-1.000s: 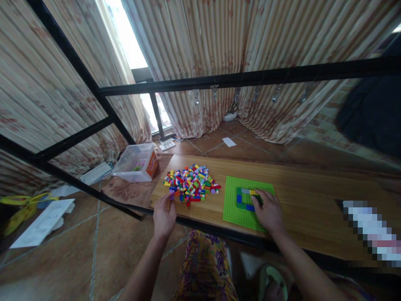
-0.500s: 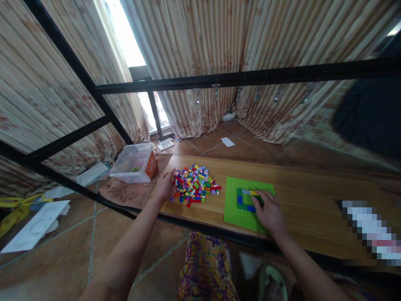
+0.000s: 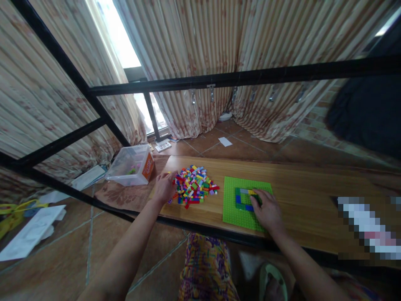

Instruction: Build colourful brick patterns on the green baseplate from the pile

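Note:
My left hand (image 3: 165,187) is at the left edge of a heap of small toy building bricks (image 3: 194,186). Its fingers are bent downward, with a speck of yellow by the fingertips; what they hold, if anything, is too small to make out. On a bright green studded baseplate (image 3: 230,213) sits a low hollow square of bricks (image 3: 238,198) in blue, green, grey and yellow. My right hand (image 3: 267,209) rests over its right side, thumb and fingers closed around the bricks there. That side of the square is partly hidden by the hand.
The bricks and baseplate lie on a long wooden board (image 3: 300,200). A clear plastic box (image 3: 130,167) with a few pieces inside stands left of it. A black metal bar (image 3: 194,83) crosses beyond the board. At right is a pixelated patch (image 3: 366,225).
My left hand's fingers have curled a little more at the heap's edge, and a speck of yellow now shows there. The right hand stays on the brick square. The view has shifted slightly.

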`<action>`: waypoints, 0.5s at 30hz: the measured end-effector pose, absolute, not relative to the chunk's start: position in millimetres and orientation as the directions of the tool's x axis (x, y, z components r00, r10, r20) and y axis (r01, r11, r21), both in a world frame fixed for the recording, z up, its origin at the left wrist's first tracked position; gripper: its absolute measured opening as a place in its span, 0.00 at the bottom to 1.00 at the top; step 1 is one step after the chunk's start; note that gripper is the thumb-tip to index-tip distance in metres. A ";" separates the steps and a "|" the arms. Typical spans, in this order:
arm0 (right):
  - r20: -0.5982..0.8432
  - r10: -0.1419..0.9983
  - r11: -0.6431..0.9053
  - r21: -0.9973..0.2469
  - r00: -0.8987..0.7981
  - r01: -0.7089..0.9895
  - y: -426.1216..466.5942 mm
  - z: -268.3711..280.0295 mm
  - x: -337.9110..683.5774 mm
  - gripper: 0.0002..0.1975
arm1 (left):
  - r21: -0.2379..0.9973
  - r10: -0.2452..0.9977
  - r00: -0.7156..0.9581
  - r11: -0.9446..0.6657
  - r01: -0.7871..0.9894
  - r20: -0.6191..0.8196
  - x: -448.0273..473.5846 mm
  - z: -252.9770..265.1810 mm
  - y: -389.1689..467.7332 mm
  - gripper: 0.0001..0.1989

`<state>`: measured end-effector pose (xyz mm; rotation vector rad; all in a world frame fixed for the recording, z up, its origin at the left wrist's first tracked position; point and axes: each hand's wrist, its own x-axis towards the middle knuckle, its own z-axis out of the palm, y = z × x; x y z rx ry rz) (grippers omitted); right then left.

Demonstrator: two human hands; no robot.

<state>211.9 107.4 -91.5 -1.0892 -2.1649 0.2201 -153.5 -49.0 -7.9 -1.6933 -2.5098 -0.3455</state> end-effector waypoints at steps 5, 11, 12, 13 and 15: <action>0.504 0.763 0.629 -0.434 -0.405 0.645 107.6 -92.1 211.9 0.20 | 0.109 0.909 -0.373 0.359 0.927 0.183 -157.8 -9.0 -46.7 0.29; 0.512 0.761 0.632 -0.447 -0.398 0.633 108.3 -92.1 211.9 0.20 | 0.084 0.913 -0.374 0.365 0.927 0.164 -160.4 -8.2 -46.1 0.28; 0.511 0.762 0.631 -0.448 -0.398 0.633 108.7 -92.0 211.8 0.20 | 0.080 0.912 -0.373 0.365 0.928 0.168 -160.4 -8.0 -46.5 0.28; 0.508 0.763 0.630 -0.449 -0.399 0.634 109.3 -91.9 211.7 0.20 | 0.078 0.913 -0.369 0.361 0.929 0.171 -160.4 -7.7 -47.0 0.28; 0.507 0.765 0.628 -0.448 -0.398 0.637 110.4 -91.9 211.5 0.21 | 0.076 0.916 -0.359 0.351 0.933 0.178 -160.5 -6.6 -48.3 0.28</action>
